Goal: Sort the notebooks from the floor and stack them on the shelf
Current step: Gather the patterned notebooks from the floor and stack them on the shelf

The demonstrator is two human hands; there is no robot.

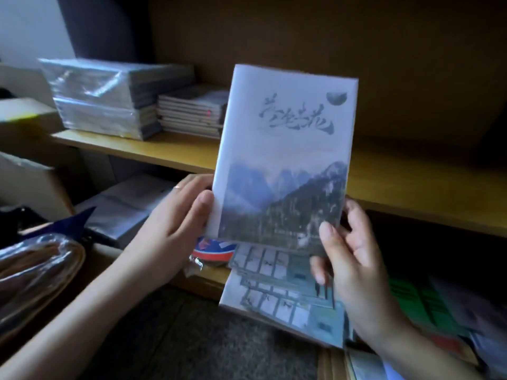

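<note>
Pale notebook [282, 149] with a mountain picture stands upright before the shelf [411, 185], long axis vertical, title uppermost. Left grip [175, 215] and right grip [354, 253] pinch its lower corners. On the shelf, a plastic-wrapped stack [104, 97] touches a smaller notebook pile [192, 111].

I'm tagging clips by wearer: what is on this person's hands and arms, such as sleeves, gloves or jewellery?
The left forearm and right forearm show no sleeves, and there are no gloves or watch. The left hand has a thin ring on one of its fingers. The right hand wears nothing visible.
</note>
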